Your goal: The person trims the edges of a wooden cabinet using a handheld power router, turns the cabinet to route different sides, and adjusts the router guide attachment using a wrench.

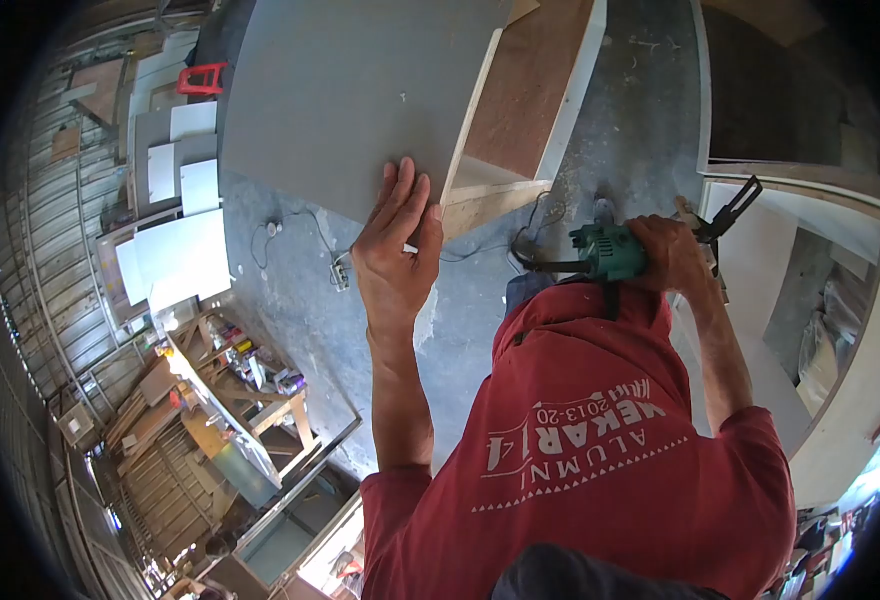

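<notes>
My left hand [397,235] lies on the grey face of a large wooden cabinet box [330,110], close to its near corner, fingers stretched out. Nothing is gripped in it. My right hand [668,252] is closed around a green power tool [605,250] held just in front of my red shirt [580,430]. Vents show on the tool's body, and a black cable runs from its left end. A black bracket-like part [732,208] juts out beyond my right hand; whether it belongs to the tool I cannot tell. The tool is apart from the box.
A white-lined open cabinet [775,310] stands at the right. Cables and a socket strip [339,275] lie on the floor. White panels [175,255] and a red plastic stool [201,79] are at the left. A cluttered wooden workbench [295,415] is at lower left.
</notes>
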A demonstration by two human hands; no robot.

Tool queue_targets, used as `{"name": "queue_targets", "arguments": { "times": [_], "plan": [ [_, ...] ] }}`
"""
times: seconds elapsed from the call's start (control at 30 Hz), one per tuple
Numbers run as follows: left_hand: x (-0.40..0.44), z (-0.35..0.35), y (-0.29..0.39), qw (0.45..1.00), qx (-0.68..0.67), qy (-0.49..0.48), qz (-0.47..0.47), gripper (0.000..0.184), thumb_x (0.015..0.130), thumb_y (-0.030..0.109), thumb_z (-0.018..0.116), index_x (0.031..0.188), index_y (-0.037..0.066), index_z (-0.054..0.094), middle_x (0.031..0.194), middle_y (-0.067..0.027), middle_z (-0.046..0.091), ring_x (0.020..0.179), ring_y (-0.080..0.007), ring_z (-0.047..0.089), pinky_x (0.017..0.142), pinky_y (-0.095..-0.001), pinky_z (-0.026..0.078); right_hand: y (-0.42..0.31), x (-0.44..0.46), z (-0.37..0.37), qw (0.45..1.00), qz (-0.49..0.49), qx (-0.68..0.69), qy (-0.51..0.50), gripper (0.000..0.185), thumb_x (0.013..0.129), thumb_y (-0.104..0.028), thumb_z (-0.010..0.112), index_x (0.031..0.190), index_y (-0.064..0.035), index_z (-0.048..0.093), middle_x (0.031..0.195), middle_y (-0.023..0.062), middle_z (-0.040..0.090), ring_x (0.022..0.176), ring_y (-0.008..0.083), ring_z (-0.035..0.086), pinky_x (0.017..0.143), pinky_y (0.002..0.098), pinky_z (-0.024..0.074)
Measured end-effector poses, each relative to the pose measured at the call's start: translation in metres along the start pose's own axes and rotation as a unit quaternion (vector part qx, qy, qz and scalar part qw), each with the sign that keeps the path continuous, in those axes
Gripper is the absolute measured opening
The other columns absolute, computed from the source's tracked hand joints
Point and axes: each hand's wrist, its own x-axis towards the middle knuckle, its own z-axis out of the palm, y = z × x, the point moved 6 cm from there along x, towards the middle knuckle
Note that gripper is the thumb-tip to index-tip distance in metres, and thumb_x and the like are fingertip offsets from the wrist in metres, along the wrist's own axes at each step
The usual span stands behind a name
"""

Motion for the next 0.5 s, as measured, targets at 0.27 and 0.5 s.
{"name": "queue_targets", "arguments": {
  "times": [0.27,0.5],
  "plan": [
    [-0.049,-0.032,-0.009,0.989,-0.137,-0.012,0.056,0.022,0.084,0.000,0.071,0.105,0.000,0.077,0.110,-0.0171,0.076,0.105,-0.0323,0.073,0.087,-0.0366,0.058,-0.102,-0.007,-0.004,0.997,0.044,-0.036,0.060,0.061,0.056,-0.024,0.088,0.108,-0.0035,0.065,0.092,0.0142,0.070,0.084,0.0358,0.069,0.074,0.0443,0.0552],
    [-0.126,-0.033,0.025,0.901,-0.359,-0.243,0.007,0.022,0.086,0.008,0.072,0.105,-0.003,0.074,0.097,-0.0181,0.075,0.089,-0.0266,0.076,0.077,-0.0353,0.057,-0.182,0.002,-0.018,0.982,0.028,-0.031,0.183,0.068,0.045,-0.023,0.083,0.109,-0.0041,0.067,0.098,0.0156,0.073,0.088,0.0386,0.073,0.075,0.0453,0.0580]
  ]
}}
